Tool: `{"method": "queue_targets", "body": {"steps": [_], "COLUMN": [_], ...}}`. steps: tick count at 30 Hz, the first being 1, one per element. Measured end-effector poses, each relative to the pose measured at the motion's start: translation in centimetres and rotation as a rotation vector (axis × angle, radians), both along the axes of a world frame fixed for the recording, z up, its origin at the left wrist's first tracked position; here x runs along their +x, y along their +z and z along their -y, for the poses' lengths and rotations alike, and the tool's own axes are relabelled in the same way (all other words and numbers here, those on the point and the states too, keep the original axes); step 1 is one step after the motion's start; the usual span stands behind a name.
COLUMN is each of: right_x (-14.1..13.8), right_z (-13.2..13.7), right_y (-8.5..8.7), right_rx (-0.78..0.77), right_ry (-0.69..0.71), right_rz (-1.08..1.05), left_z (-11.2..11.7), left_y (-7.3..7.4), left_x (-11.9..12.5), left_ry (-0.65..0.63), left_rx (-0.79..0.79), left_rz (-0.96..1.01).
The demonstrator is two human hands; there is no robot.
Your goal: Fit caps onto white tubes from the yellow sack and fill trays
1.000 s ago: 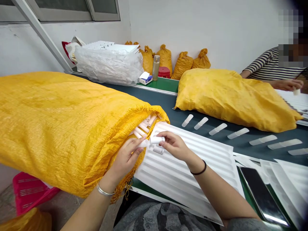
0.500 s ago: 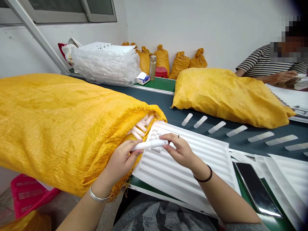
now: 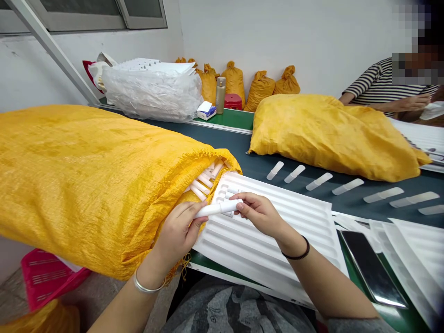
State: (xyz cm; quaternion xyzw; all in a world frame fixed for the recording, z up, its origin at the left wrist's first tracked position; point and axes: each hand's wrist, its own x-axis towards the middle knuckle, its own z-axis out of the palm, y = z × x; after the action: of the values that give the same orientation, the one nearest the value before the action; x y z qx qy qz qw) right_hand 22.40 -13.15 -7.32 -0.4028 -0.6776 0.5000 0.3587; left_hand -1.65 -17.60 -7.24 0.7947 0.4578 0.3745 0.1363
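A slim white tube (image 3: 215,209) with a collar-like step near its middle is held between my two hands, lying almost level. My left hand (image 3: 177,227) is closed round its left end. At the other end, the thumb and fingers of my right hand (image 3: 260,213) pinch the tube. Just below is a white ribbed tray (image 3: 277,236), with a few white tubes partly hidden behind my right fingers at its upper left corner. Beside my left hand opens a big yellow woven sack (image 3: 104,171), and more white tubes (image 3: 200,188) show in its mouth.
A dark belt (image 3: 239,155) carries a row of whitish tubes (image 3: 319,181). Beyond it lies another yellow sack (image 3: 322,134). A phone (image 3: 373,270) and more white trays (image 3: 416,259) are at the right. A co-worker in a striped shirt (image 3: 373,85) sits across.
The row of tubes on the belt has shifted a little to the right. My hands have barely moved and still hold the tube. The co-worker's hands have moved.
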Motion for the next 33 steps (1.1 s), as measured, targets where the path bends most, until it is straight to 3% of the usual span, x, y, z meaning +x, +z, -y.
{"method": "queue_targets", "body": {"steps": [2, 8, 12, 13, 15, 18, 22, 25, 29, 33], "right_x": [-0.6, -1.2, -0.5, -0.2, 0.6, 2.3, 5.1, 6.7, 6.4, 3.1], "right_z": [0.2, 1.6, 0.6, -0.4, -3.0, -8.3, -13.9, -15.1, -13.0, -9.8], "right_y": [0.0, -0.8, -2.0, -2.3, -2.9, -3.6, -4.6, -5.1, -5.0, -5.7], "right_rx": [-0.075, -0.077, 0.234, 0.301, 0.317, 0.189, 0.012, -0.083, -0.042, 0.101], "right_ry": [0.019, 0.07, 0.174, 0.148, -0.043, -0.401, -0.564, -0.576, -0.581, -0.301], "right_rz": [-0.039, -0.026, 0.391, 0.536, 0.769, 0.921, 1.016, 1.073, 1.114, 1.018], "left_z": [0.1, 1.1, -0.6, -1.7, -4.6, -9.2, -12.5, -12.5, -11.0, -8.5], "left_y": [-0.2, -1.2, -2.9, -3.5, -4.5, -5.7, -6.5, -6.4, -5.5, -4.4], "left_x": [0.1, 0.9, 0.9, 0.8, 0.3, -0.4, -0.8, -1.4, -2.5, -2.3], "left_ry": [-0.003, -0.021, -0.172, -0.183, -0.105, 0.052, 0.106, 0.121, 0.064, -0.023], "left_rx": [0.05, 0.085, -0.029, -0.071, -0.146, -0.195, -0.21, -0.215, -0.2, -0.188], "left_rz": [-0.029, -0.004, -0.088, -0.128, -0.195, -0.255, -0.327, -0.33, -0.231, -0.012]}}
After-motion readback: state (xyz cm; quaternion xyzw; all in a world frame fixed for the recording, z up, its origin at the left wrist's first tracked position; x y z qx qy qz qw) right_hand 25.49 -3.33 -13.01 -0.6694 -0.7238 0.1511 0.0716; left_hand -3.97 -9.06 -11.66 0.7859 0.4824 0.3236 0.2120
